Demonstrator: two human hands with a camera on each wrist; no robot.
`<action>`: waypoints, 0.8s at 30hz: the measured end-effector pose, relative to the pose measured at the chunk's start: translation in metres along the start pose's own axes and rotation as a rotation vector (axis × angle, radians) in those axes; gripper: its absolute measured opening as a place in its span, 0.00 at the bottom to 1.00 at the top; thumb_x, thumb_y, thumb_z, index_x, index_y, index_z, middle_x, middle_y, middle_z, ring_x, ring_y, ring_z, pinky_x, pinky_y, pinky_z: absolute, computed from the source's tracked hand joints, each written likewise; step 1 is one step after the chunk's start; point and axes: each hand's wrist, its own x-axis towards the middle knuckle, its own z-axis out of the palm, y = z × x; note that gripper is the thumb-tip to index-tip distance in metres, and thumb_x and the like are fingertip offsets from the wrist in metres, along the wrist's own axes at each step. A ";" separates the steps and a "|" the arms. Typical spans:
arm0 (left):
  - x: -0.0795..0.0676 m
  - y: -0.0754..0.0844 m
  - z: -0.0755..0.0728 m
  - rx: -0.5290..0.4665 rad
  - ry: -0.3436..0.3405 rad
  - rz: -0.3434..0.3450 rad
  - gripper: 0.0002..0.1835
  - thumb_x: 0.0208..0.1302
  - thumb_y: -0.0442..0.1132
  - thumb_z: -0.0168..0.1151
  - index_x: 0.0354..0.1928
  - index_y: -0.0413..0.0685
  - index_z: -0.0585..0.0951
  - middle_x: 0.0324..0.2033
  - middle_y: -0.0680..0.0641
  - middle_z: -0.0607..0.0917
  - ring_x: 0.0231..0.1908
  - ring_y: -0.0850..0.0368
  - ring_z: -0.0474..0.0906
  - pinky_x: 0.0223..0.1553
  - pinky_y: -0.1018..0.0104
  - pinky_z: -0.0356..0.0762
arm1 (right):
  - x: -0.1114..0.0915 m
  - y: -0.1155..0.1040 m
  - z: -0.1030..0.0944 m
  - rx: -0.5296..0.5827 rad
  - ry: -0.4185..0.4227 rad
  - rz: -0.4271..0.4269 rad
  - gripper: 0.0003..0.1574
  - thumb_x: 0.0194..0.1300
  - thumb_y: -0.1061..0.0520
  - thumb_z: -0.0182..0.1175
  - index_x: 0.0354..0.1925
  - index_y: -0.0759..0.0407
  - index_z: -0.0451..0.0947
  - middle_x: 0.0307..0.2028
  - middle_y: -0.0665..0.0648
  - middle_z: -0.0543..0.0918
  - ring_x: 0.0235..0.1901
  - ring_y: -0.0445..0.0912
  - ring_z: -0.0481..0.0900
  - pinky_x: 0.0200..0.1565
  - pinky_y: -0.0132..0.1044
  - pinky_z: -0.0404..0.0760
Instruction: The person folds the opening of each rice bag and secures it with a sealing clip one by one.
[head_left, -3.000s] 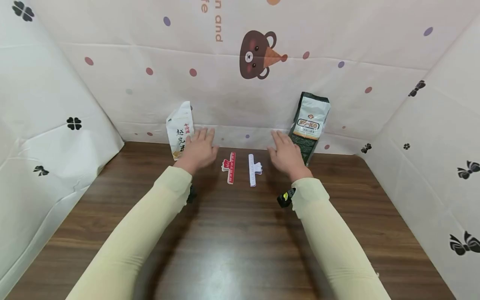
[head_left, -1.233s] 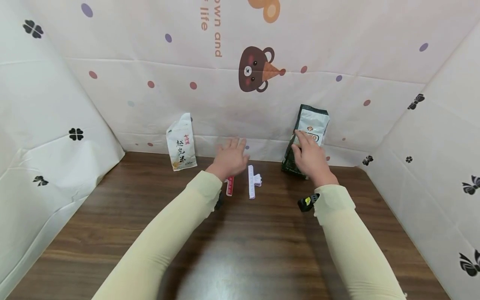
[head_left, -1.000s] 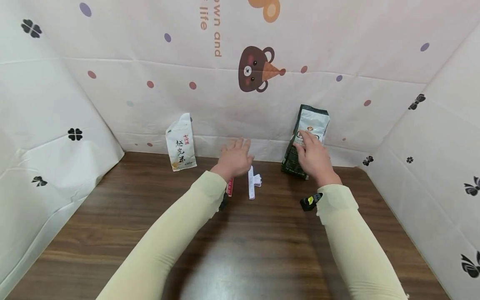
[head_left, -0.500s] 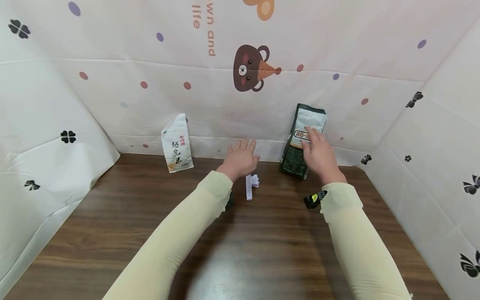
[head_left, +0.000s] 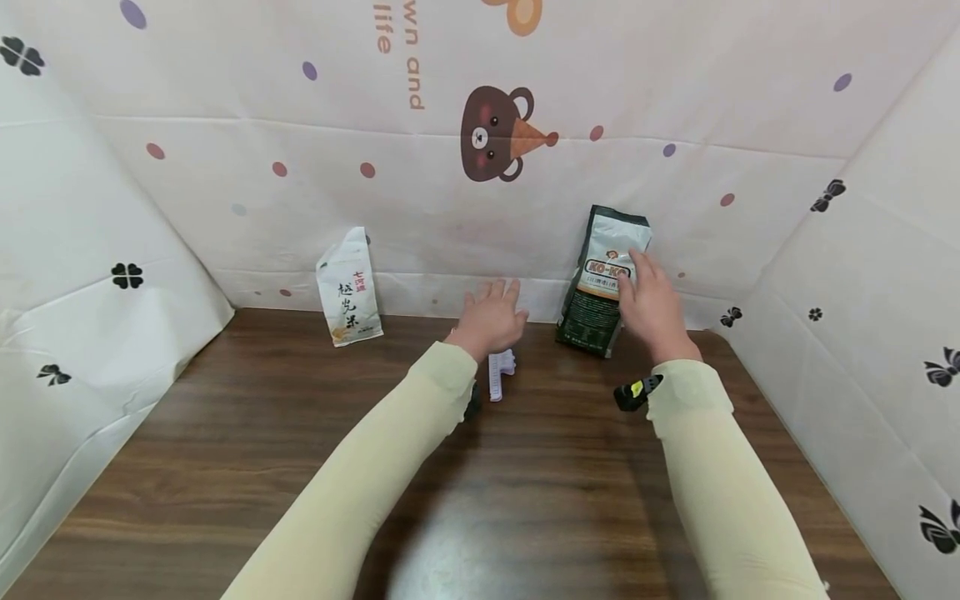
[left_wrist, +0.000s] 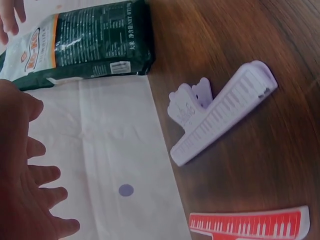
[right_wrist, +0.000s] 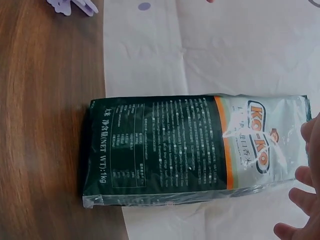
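My left hand [head_left: 491,319] hovers over the middle of the table's back edge, fingers spread and holding nothing. Below it lies a pale purple bag clip [head_left: 496,379] with piano-key markings, partly covered by the hand. A red bag clip [left_wrist: 255,225] shows at the bottom of the left wrist view; in the head view the left hand and forearm hide nearly all of it. At the right, a green and silver KO-KO rice bag [head_left: 592,308] leans against the back wall. Beside its right edge is my right hand [head_left: 656,308], fingers extended, overlapping the bag's edge in the head view.
A smaller white rice bag [head_left: 349,292] leans on the back wall at the left. White printed sheets enclose the wooden table [head_left: 225,467] at the back and both sides. A black wrist device [head_left: 636,393] sits under my right wrist.
Both hands have moved right: the left from beside the white bag to over the clips, the right across the KO-KO bag to its right edge. Bags and visible clip stay in place.
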 end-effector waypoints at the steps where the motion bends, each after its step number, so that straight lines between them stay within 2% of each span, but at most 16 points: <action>1: 0.001 0.001 0.001 0.001 0.002 0.002 0.33 0.76 0.56 0.31 0.77 0.55 0.44 0.77 0.45 0.46 0.76 0.45 0.41 0.73 0.41 0.42 | 0.001 0.001 0.000 0.005 0.006 0.001 0.35 0.77 0.47 0.38 0.76 0.56 0.47 0.73 0.68 0.54 0.71 0.65 0.53 0.67 0.65 0.54; 11: 0.013 0.010 0.011 -0.005 0.049 0.020 0.33 0.76 0.56 0.33 0.77 0.54 0.46 0.76 0.44 0.51 0.76 0.45 0.46 0.73 0.42 0.46 | 0.008 0.005 -0.004 0.053 0.052 0.027 0.36 0.76 0.48 0.40 0.75 0.60 0.48 0.72 0.71 0.55 0.71 0.66 0.54 0.69 0.62 0.54; 16: 0.017 0.015 0.016 0.000 0.062 0.040 0.33 0.76 0.55 0.34 0.77 0.52 0.47 0.75 0.44 0.54 0.75 0.45 0.49 0.73 0.43 0.49 | 0.011 0.005 -0.006 0.090 0.042 0.054 0.37 0.77 0.47 0.38 0.75 0.60 0.46 0.73 0.70 0.53 0.72 0.65 0.51 0.70 0.62 0.53; 24: 0.026 0.023 0.024 -0.080 0.040 0.047 0.34 0.76 0.56 0.32 0.77 0.52 0.43 0.76 0.44 0.51 0.76 0.47 0.46 0.74 0.46 0.47 | 0.017 0.007 -0.008 0.126 0.054 0.097 0.37 0.77 0.46 0.36 0.76 0.57 0.44 0.74 0.68 0.52 0.73 0.64 0.51 0.70 0.61 0.53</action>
